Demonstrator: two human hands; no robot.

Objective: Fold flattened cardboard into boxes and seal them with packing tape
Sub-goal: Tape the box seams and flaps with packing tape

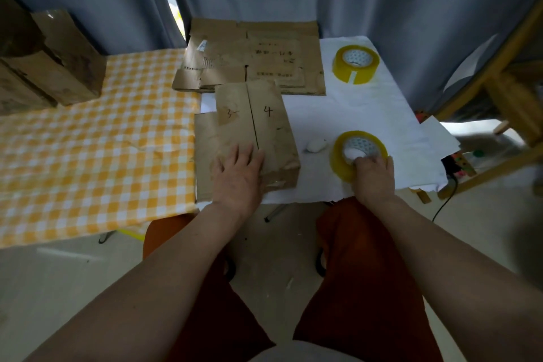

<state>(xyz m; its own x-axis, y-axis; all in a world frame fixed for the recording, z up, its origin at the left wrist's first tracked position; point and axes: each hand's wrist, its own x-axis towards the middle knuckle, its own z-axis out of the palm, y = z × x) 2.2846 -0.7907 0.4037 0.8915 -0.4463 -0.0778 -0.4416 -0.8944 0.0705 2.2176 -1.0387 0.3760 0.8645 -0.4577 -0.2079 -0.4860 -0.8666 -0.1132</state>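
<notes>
Both forearms reach out over our knees to the table edge. Our left hand [238, 169] lies flat, fingers straight, pressing the near end of the folded box [258, 129], right over the centre seam between the flaps marked 3 and 4. Our right hand [371, 173] grips the near tape roll [358, 153], fingers hooked into its core; roll sits on the white cloth [367, 106] just right of the box. Spare tape roll [355, 63] is further back, flattened cardboard stack [252, 59] behind the box, finished boxes [50, 67] far left on the checked cloth [88, 138]. Small white object [316, 145] between box and roll, can't tell what it is. We read this as: flaps closed, tape not yet on. To do it well, keep left palm down so flaps stay butted, find the tape's free end, anchor it over the near edge, then run it straight along the seam. Risk: lifting left hand early lets flaps spring.
</notes>
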